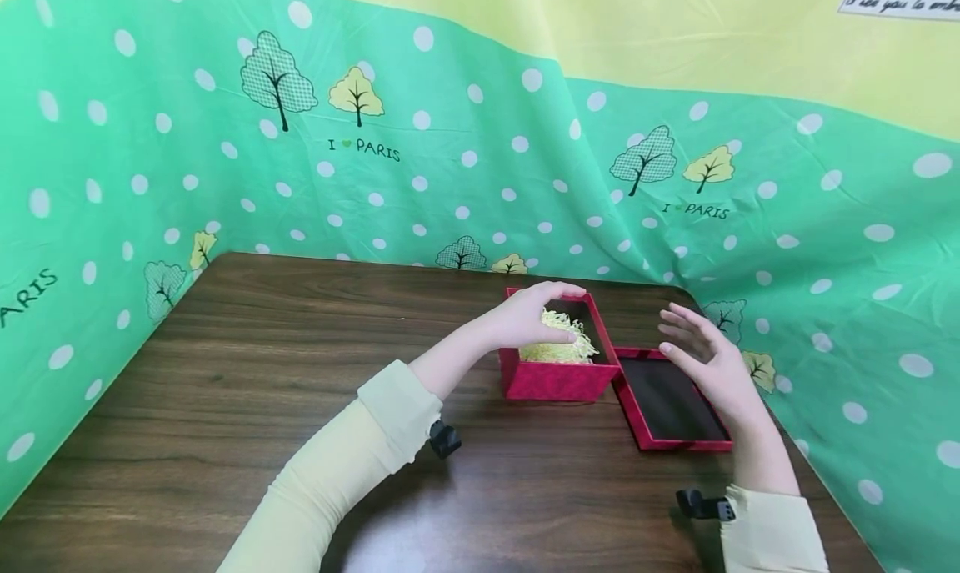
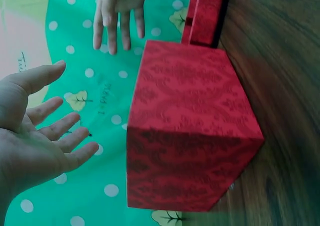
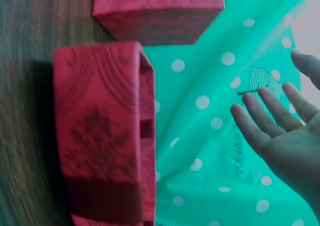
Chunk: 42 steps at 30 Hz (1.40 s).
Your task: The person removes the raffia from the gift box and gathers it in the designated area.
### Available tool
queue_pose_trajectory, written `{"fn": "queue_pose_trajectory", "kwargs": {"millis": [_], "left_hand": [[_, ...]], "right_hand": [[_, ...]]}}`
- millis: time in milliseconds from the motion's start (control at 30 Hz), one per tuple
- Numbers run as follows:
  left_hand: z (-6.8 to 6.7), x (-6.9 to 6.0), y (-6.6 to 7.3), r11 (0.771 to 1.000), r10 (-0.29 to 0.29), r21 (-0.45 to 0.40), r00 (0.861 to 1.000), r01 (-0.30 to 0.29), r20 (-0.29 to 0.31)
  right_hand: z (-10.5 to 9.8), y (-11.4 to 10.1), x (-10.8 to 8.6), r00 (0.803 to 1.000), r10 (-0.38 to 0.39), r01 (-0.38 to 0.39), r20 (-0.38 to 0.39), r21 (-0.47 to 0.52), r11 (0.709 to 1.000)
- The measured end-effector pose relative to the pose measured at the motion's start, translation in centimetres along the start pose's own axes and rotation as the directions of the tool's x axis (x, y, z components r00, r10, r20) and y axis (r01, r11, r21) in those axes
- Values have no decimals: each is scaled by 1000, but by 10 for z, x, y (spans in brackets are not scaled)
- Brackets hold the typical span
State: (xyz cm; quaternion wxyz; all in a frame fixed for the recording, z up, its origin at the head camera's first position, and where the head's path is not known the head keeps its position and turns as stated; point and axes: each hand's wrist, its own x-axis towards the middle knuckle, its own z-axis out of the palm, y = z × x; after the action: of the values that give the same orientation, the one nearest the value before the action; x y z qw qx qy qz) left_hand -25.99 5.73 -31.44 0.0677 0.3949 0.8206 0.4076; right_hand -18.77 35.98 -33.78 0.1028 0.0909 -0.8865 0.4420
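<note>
A red patterned box (image 1: pixel 558 383) stands on the table, with pale yellow shredded filler (image 1: pixel 558 344) inside. My left hand (image 1: pixel 528 316) is over its left side with fingers spread; in the left wrist view the hand (image 2: pixel 37 131) is above the box (image 2: pixel 192 91), apart from it. To the right lies the red lid (image 1: pixel 645 427), dark inside face up, its corner against the box. Over the lid's right side is my right hand (image 1: pixel 708 360), fingers apart and holding nothing. The right wrist view shows that hand (image 3: pixel 285 136) clear of the lid (image 3: pixel 100 116).
The brown wooden table (image 1: pixel 300 373) extends left and in front of the box. Behind and on both sides hangs a green and yellow cloth (image 1: pixel 465 98) with dots and trees, close to the table's right edge near the lid.
</note>
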Motion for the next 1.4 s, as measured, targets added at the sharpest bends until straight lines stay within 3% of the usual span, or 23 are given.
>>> {"fn": "queue_pose_trajectory", "kwargs": {"millis": [200, 433, 667, 867, 1400], "left_hand": [[-4, 5, -11, 999, -41, -17, 999, 41, -5], [-7, 11, -23, 999, -39, -14, 999, 38, -23], [-8, 18, -32, 999, -39, -12, 999, 39, 0], [-8, 25, -41, 999, -32, -19, 999, 33, 29], [-9, 37, -64, 997, -76, 6, 986, 76, 145]], "right_hand": [[14, -1, 1, 998, -10, 9, 61, 22, 1000], [29, 2, 9, 990, -16, 7, 142, 67, 998], [38, 8, 19, 960, 52, -71, 275, 61, 996], [47, 16, 25, 935, 91, -135, 344, 105, 985], [51, 22, 34, 906, 173, -211, 386, 58, 976]]}}
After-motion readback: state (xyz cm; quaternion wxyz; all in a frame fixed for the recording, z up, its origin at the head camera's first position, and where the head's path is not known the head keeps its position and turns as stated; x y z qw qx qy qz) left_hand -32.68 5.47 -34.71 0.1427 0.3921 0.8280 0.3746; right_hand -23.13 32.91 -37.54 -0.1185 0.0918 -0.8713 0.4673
